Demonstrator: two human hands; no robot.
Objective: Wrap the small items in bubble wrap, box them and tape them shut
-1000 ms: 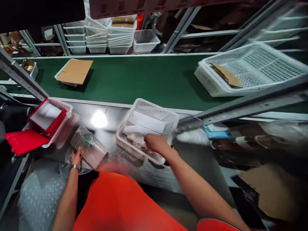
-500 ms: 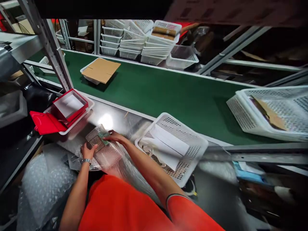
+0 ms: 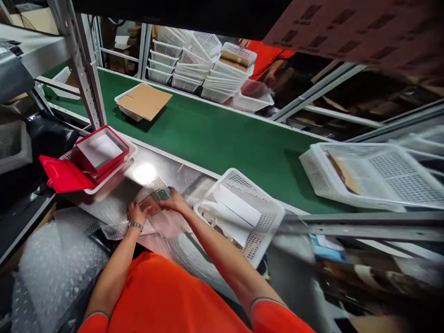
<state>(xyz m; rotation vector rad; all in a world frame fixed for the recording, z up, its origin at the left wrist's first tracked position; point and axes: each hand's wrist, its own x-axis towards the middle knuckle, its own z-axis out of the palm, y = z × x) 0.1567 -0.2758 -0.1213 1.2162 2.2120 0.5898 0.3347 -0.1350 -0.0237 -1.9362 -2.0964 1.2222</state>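
Observation:
Between my two hands, above the metal worktop (image 3: 173, 159), is a small box-like item (image 3: 151, 203) with brown and green faces, wrapped in clear bubble wrap. My left hand (image 3: 138, 213), with a metal watch band at the wrist, grips its near left side, thumb pointing inward. On the far right side, my right hand (image 3: 174, 200) has its fingers closed around the greenish end. Loose bubble wrap (image 3: 169, 222) spreads beneath and in front of the item. Blur and film hide what is printed on it.
An open red gift box (image 3: 104, 150) sits in a white basket on the left, beside a red bag (image 3: 67, 173). Right of my hands stands a white basket (image 3: 277, 215) with papers. A green conveyor (image 3: 215, 129) carries baskets. Bubble wrap (image 3: 58, 273) lies lower left. Across, another person (image 3: 267, 60) stands.
My hands and the wrapped item have shifted slightly right, and the item has turned, with film now over more of it. My view has swung; a person in orange now shows across the conveyor.

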